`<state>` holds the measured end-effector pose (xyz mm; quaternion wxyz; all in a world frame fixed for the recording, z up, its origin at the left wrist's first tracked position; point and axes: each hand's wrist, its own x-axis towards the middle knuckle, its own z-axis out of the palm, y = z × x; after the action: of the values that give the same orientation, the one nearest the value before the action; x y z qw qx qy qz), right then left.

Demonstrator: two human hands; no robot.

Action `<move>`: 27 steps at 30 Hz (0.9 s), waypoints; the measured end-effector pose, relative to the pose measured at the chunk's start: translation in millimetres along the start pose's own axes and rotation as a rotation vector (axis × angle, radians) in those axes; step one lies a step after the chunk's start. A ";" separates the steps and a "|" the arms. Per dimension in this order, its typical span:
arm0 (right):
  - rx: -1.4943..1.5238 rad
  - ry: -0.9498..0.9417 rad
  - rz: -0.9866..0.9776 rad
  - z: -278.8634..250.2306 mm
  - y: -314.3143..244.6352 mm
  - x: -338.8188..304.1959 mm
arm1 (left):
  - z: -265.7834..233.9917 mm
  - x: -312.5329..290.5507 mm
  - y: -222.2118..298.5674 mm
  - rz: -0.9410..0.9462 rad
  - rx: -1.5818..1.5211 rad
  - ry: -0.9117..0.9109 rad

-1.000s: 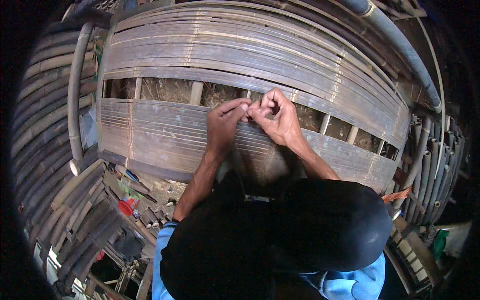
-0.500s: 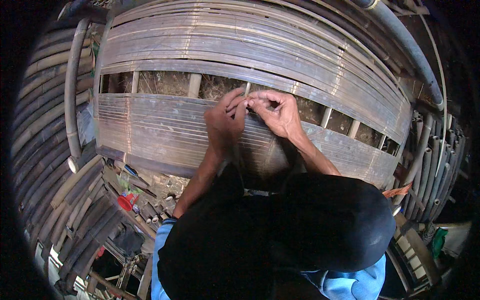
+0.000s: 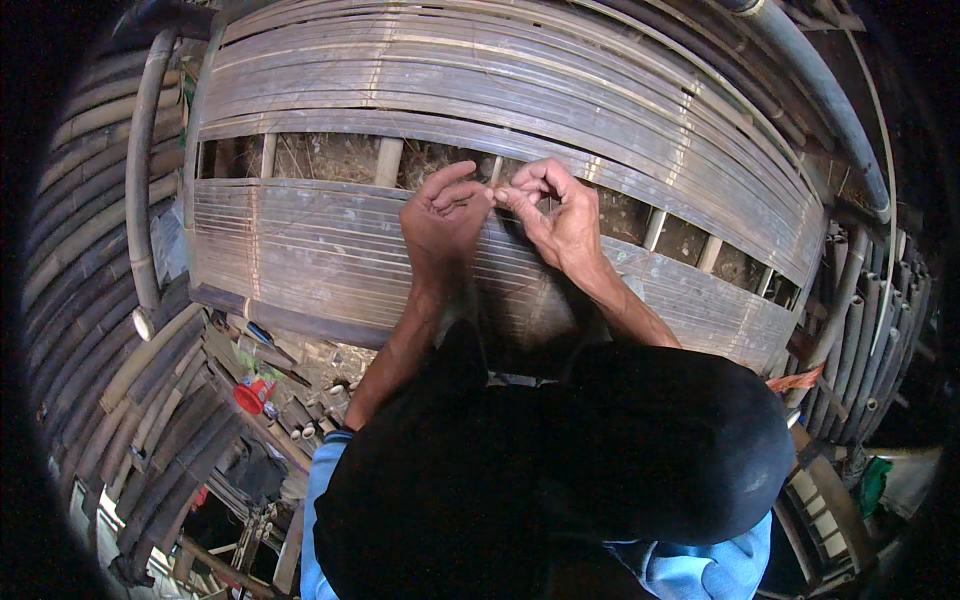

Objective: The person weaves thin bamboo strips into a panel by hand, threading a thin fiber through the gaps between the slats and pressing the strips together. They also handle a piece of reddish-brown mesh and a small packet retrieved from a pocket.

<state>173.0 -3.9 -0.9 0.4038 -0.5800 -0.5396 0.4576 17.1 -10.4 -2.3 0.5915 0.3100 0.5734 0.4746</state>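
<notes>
My left hand (image 3: 440, 215) and my right hand (image 3: 563, 222) meet over a gap in a bamboo slat platform (image 3: 330, 235). The fingertips of both are pinched close together, thumbs and forefingers nearly touching; whatever lies between them is too small to make out. On the left hand the other fingers are loosely raised, while on the right they curl inward. Just beyond the fingertips a thin pale crosspiece (image 3: 497, 168) spans the gap. Both wrists pass over the nearer band of thin split slats.
Beyond the gap lies a second band of bamboo slats (image 3: 440, 85). Stacked bamboo poles (image 3: 90, 240) line the left side, and more poles (image 3: 860, 310) stand at the right. A thick pole (image 3: 830, 100) crosses the upper right. Lower left sits a red plastic object (image 3: 252, 396).
My hands have drawn slightly apart at the fingers. The left hand has shifted a little left, its fingers lifting and spreading; the right fingers have curled up. The fingertips remain together.
</notes>
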 end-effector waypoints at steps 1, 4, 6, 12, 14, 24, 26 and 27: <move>0.000 -0.001 0.001 -1.6 0.7 0.0 | -1.5 0.9 -0.2 -0.012 -0.006 -0.020; -0.227 -0.028 -0.191 -3.8 4.3 2.8 | -4.4 3.6 -0.6 -0.120 -0.068 -0.007; -0.298 0.023 -0.471 -1.0 8.4 5.5 | -4.6 3.9 -1.5 -0.134 -0.077 0.000; -0.142 -0.103 -0.143 -1.2 3.8 2.0 | -10.4 4.5 2.3 -0.175 -0.037 -0.008; -0.125 -0.121 -0.097 -2.1 5.5 0.8 | -11.0 5.2 3.3 -0.193 0.006 -0.018; 0.299 -0.149 0.286 1.0 -0.6 -3.0 | -17.9 3.3 -4.9 0.369 0.721 -0.168; 0.297 -0.145 0.289 0.8 0.2 -3.5 | -18.6 1.8 -6.4 0.378 0.800 -0.161; 0.299 -0.144 0.292 0.8 -0.1 -3.2 | -18.6 1.2 -5.6 0.364 0.757 -0.152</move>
<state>172.2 -7.1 -0.8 0.3753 -0.5515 -0.4034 0.6263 0.1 -14.5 -10.7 0.3831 0.6353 0.5979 0.3034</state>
